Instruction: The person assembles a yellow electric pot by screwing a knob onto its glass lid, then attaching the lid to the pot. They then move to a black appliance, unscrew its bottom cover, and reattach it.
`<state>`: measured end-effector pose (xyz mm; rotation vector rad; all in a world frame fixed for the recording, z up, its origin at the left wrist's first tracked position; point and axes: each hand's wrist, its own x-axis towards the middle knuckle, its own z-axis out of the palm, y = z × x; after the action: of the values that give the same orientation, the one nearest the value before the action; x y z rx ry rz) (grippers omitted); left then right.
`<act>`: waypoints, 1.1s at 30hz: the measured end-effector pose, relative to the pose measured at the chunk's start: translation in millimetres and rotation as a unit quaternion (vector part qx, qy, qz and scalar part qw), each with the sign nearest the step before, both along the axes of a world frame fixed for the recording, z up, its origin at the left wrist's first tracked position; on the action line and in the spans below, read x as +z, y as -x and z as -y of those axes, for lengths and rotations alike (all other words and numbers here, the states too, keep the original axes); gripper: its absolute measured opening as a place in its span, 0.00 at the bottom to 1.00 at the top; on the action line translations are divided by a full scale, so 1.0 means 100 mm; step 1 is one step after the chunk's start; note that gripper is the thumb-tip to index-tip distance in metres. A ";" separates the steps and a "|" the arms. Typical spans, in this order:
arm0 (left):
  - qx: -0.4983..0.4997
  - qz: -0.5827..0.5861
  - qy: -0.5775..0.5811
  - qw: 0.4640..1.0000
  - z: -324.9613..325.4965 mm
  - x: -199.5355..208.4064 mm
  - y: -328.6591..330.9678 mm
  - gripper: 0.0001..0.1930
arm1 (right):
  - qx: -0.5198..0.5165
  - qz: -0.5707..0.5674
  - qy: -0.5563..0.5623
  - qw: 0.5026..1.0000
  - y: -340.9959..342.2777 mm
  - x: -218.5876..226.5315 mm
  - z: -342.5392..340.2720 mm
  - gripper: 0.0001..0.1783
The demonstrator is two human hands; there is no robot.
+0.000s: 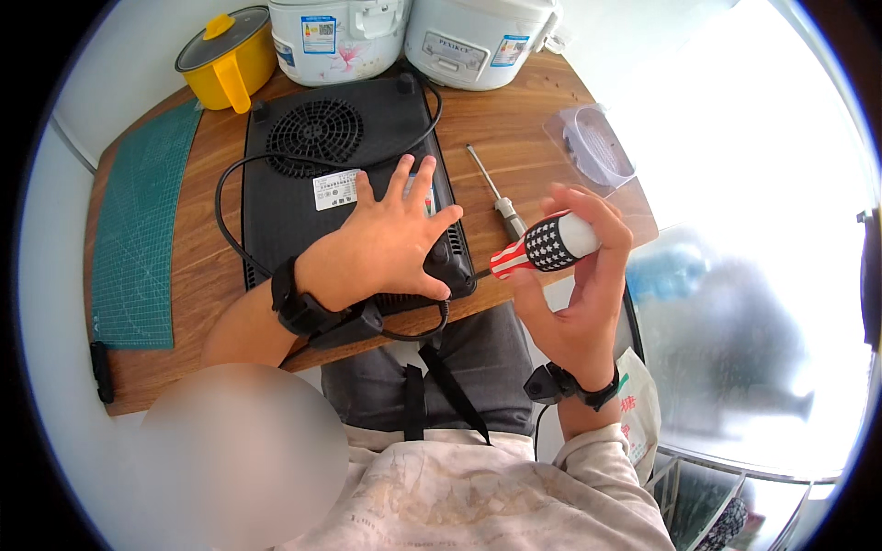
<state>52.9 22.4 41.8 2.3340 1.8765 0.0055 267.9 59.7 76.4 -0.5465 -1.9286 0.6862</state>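
A black induction cooker (276, 209) lies upside down on the wooden table, its round fan grille (315, 136) facing up. My left hand (377, 239) rests with spread fingers over the near right part of its base, partly covering the labels. In my right hand (588, 317) is a screwdriver (548, 244) with a stars-and-stripes handle, tilted so its shaft points left at the cooker's near right corner. Whether the tip sits in a screw is hidden at this angle. A black power cord (222, 216) loops across the cooker's base.
A second screwdriver (499, 196) lies right of the cooker, near a clear plastic container (593, 147). A green cutting mat (138, 239) covers the table's left side. Behind stand a yellow pot (246, 66) and two white rice cookers (354, 57).
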 end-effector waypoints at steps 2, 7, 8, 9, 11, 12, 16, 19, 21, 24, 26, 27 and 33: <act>-0.001 0.000 0.000 1.000 0.00 0.00 0.00 0.49 | -0.018 0.044 -0.023 0.999 -0.04 0.02 -0.03 0.36; -0.001 0.000 0.003 1.000 0.01 0.03 0.00 0.49 | 0.004 0.010 0.029 1.000 -0.04 0.03 0.00 0.35; 0.000 -0.001 0.004 1.000 0.01 0.03 0.00 0.50 | 0.000 0.015 0.018 1.000 -0.03 0.03 0.00 0.35; 0.000 -0.001 0.004 1.000 0.01 0.03 0.00 0.50 | -0.005 0.021 0.007 1.000 -0.03 0.03 0.00 0.35; -0.001 -0.002 0.005 1.000 0.00 0.03 -0.01 0.50 | -0.020 0.051 -0.032 0.998 -0.05 0.05 -0.02 0.35; -0.002 -0.003 0.002 1.000 0.01 0.02 0.00 0.50 | -0.024 0.055 -0.033 0.998 -0.05 0.05 -0.02 0.35; 0.001 -0.004 0.008 1.000 0.00 0.02 -0.01 0.51 | 0.028 -0.024 0.053 0.998 -0.04 0.00 0.02 0.35; 0.004 -0.001 0.016 1.000 -0.01 0.03 -0.01 0.51 | 0.044 -0.033 0.057 0.997 -0.06 -0.02 0.00 0.36; 0.004 -0.001 0.015 1.000 -0.01 0.02 -0.01 0.51 | 0.042 -0.038 0.048 0.997 -0.08 -0.02 -0.01 0.37; 0.003 -0.002 0.011 1.000 -0.01 0.02 -0.01 0.51 | 0.042 -0.061 0.031 0.997 -0.09 -0.01 -0.02 0.38; 0.003 -0.003 0.010 1.000 0.00 0.02 -0.01 0.51 | 0.040 -0.067 0.023 0.997 -0.11 0.02 -0.02 0.38; 0.001 -0.001 0.009 1.000 0.00 0.01 0.00 0.51 | 0.038 -0.073 0.022 0.996 -0.12 0.02 -0.02 0.38; 0.002 -0.006 0.019 1.000 -0.01 0.03 -0.01 0.50 | 0.000 -0.128 0.033 0.991 -0.20 0.06 0.00 0.37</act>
<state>53.9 23.6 44.8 2.3106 1.8687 -0.0439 288.4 59.6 82.1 -0.4739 -1.6711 0.7842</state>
